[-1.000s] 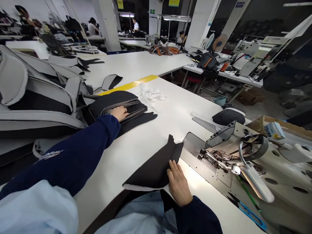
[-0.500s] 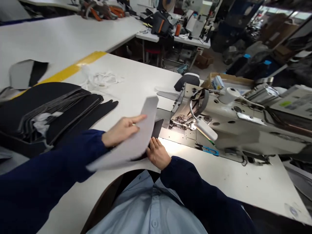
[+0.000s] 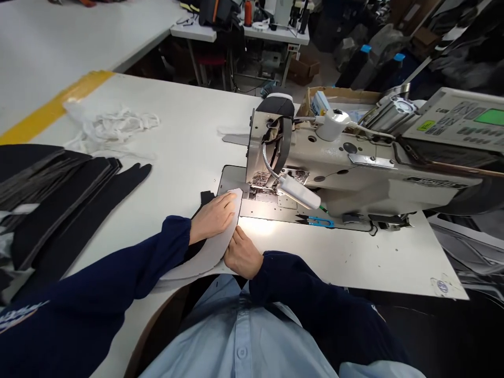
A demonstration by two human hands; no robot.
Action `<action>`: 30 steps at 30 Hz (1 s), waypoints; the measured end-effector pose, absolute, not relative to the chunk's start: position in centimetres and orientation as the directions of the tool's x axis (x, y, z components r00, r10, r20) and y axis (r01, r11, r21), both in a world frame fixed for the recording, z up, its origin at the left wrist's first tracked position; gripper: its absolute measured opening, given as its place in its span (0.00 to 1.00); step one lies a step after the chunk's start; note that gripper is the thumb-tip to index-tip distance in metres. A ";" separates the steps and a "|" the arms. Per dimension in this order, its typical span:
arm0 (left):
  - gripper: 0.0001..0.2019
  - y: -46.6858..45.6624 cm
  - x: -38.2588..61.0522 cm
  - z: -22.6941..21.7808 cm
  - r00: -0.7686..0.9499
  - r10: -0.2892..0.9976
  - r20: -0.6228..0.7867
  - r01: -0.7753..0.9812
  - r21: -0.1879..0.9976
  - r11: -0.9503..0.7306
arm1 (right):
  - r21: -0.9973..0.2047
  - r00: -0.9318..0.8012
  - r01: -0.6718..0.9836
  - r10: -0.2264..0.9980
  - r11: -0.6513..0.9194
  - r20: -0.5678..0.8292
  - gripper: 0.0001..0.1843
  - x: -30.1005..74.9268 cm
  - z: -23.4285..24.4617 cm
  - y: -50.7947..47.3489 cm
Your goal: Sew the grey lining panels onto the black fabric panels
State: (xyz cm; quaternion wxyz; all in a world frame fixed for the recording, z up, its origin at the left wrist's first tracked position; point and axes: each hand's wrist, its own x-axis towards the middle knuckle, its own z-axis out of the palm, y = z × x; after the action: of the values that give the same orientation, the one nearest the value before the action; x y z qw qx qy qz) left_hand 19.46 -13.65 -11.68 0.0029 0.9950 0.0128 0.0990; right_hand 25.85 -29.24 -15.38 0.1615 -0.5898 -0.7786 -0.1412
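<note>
A light grey fabric panel (image 3: pixel 216 249) with a curved edge lies over a black fabric piece (image 3: pixel 206 198) on the table, left of the sewing machine (image 3: pixel 315 152). My left hand (image 3: pixel 213 216) rests on top of the grey panel near its far end, its fingers bent together over it and its thumb hidden. At the panel's right edge, my right hand (image 3: pixel 243 254) is closed, with the fingertips pinching the layers there. The panel's far tip is beside the metal machine plate (image 3: pixel 230 178), short of the lit needle area. Its near end hangs toward my lap.
Stacked black fabric pieces (image 3: pixel 74 210) lie at left, with a tangle of white strips (image 3: pixel 122 126) behind them. Blue thread snips (image 3: pixel 321 221) lie on the machine bed's front edge. A lamp (image 3: pixel 299 192) juts over the bed. A cardboard box (image 3: pixel 346 95) stands behind the machine.
The grey panel, raised and tilted before, now lies down over the black piece. My left hand has moved onto the panel's far end; my right hand stays at its edge. The view has shifted.
</note>
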 end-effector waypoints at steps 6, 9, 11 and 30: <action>0.17 -13.7 19.8 -12.1 0.979 0.030 0.202 0.029 0.007 -1.000 | 0.007 -0.213 0.972 0.871 0.234 0.442 0.16 25.5 -15.9 -29.3; 0.18 -13.8 20.1 -11.7 0.979 0.027 0.202 0.034 -0.030 -0.999 | -0.023 -0.202 0.971 0.864 0.239 0.461 0.17 25.5 -15.9 -29.3; 0.18 -13.9 20.3 -11.5 0.979 -0.007 0.202 0.005 -0.062 -0.998 | -0.048 -0.181 0.972 0.867 0.228 0.465 0.17 25.5 -15.9 -29.2; 0.17 -15.0 22.8 -10.9 0.976 -0.155 0.155 -0.130 -0.162 -0.978 | -0.231 -0.051 0.960 0.908 0.160 0.416 0.18 26.9 -16.4 -30.6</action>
State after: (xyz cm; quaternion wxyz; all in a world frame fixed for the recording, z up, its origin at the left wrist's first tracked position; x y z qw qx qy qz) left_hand 22.77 -15.03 -10.90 -0.0755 0.9911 -0.0717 0.0834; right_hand 26.90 -30.65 -16.41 0.2395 -0.6459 -0.7229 -0.0540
